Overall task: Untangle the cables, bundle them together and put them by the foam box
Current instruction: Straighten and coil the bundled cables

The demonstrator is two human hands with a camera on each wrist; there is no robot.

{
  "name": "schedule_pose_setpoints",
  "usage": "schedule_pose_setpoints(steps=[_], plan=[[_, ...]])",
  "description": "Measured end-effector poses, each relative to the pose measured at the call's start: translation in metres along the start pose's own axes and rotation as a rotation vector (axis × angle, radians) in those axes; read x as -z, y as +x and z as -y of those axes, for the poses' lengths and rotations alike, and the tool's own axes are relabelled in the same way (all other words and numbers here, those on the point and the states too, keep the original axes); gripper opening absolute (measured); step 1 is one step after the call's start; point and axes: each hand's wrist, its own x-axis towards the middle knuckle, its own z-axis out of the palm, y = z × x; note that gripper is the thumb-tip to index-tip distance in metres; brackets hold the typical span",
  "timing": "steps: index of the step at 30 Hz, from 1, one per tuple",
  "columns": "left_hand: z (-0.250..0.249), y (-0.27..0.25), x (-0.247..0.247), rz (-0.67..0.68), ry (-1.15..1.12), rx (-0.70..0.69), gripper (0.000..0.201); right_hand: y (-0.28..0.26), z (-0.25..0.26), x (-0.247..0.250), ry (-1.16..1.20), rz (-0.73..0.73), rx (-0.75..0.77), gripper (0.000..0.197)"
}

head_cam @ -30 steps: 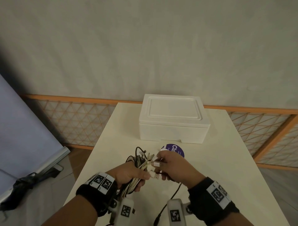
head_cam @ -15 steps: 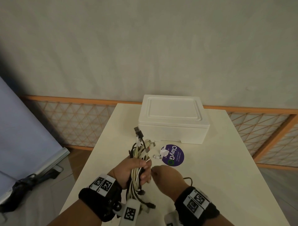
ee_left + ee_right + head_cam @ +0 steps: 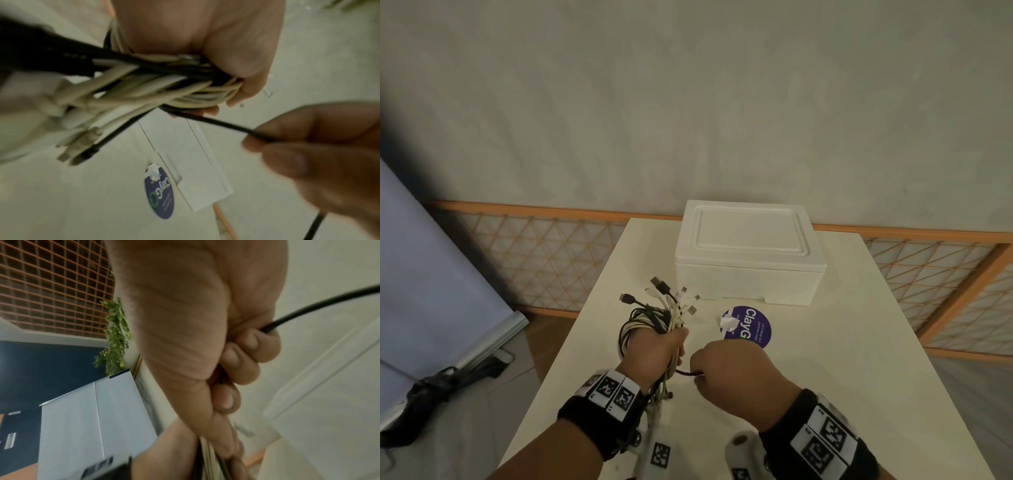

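Item: cable bundle (image 3: 654, 329), mixed white and black leads, plug ends fanning out above my fist toward the foam box (image 3: 748, 253).

Handling, as I judge it: light, soft and limp. The leads flex anywhere and spring loose if the fist slackens. The smooth jackets look slippery against each other, so single strands may slide out. Nothing seems fragile except perhaps the connector tips. The best hold is round the middle of the gathered loops, where all strands cross, not near the plugs.

Left hand (image 3: 657, 356): fingers curled tight round the bundle's waist. The left wrist view shows white strands packed under the fingers, with black ones on top.

Right hand (image 3: 729, 373): closed on one black cable (image 3: 216, 124), pinched between thumb and fingertips (image 3: 246, 344). That lead runs taut from the bundle across the small gap to my right hand, then trails away below.

Position: I hold the bundle above the table (image 3: 842, 377), near its left side and just beside my right hand. It is well short of the foam box at the far end. A purple round sticker (image 3: 751, 327) lies on the table between my hands and the box.

Status: my guess is that the black lead is either being drawn out or wound on. The bundle is not yet set by the box.
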Motion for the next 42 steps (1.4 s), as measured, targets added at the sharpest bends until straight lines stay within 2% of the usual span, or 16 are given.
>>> schedule_pose_setpoints(steps=[1, 2, 4, 6, 9, 12, 14, 16, 19, 23, 26, 29, 32, 35, 38, 42], plan=[[0.001, -0.001, -0.001, -0.011, 0.004, 0.003, 0.042, 0.000, -0.001, 0.002, -0.032, -0.032, 0.034, 0.014], [0.001, -0.003, -0.003, -0.023, 0.000, 0.015, 0.042, 0.000, 0.001, 0.004, -0.062, 0.003, 0.068, 0.008], [-0.002, -0.005, -0.005, -0.030, -0.027, 0.046, 0.040, 0.003, 0.004, -0.002, -0.157, 0.075, 0.132, 0.011], [-0.005, -0.006, -0.005, 0.021, -0.141, 0.091, 0.041, 0.005, 0.004, -0.014, -0.215, 0.091, 0.150, 0.016], [-0.012, -0.011, 0.001, 0.237, -0.424, 0.121, 0.030, 0.006, -0.003, -0.015, -0.174, 0.009, 0.098, 0.021], [-0.021, -0.015, 0.004, 0.429, -0.624, 0.072, 0.023, 0.004, -0.010, -0.019, -0.078, 0.026, 0.092, 0.005], [-0.027, -0.016, 0.002, 0.420, -0.684, 0.057, 0.023, 0.004, -0.010, -0.020, -0.097, 0.048, 0.134, 0.005], [-0.030, -0.018, -0.001, 0.356, -0.711, 0.060, 0.021, 0.003, -0.009, -0.016, -0.107, 0.045, 0.165, 0.006], [-0.029, -0.014, -0.004, 0.237, -0.719, 0.070, 0.025, 0.001, -0.006, -0.008, -0.108, -0.070, 0.232, 0.008], [-0.024, -0.016, -0.005, 0.207, -0.518, 0.116, 0.031, -0.001, -0.002, -0.005, -0.181, -0.100, 0.235, 0.009], [-0.024, -0.022, -0.006, 0.230, -0.298, 0.074, 0.037, -0.005, -0.003, -0.002, -0.148, -0.098, 0.236, 0.005], [-0.021, -0.025, -0.005, 0.252, -0.062, 0.014, 0.027, -0.010, -0.005, 0.013, 0.029, -0.207, 0.240, 0.013], [-0.017, -0.032, -0.005, 0.372, 0.069, -0.007, 0.033, -0.009, -0.017, 0.035, 0.250, -0.252, 0.251, 0.016], [-0.014, -0.037, -0.008, 0.513, -0.092, 0.087, 0.029, -0.004, -0.037, 0.042, 0.540, -0.226, 0.199, 0.014], [-0.009, -0.035, -0.010, 0.659, -0.204, 0.189, 0.036, 0.000, -0.046, 0.036, 0.841, -0.298, 0.125, 0.011], [-0.002, -0.030, -0.010, 0.791, -0.365, 0.242, 0.047, 0.005, -0.042, 0.021, 0.910, -0.378, 0.126, 0.007]])
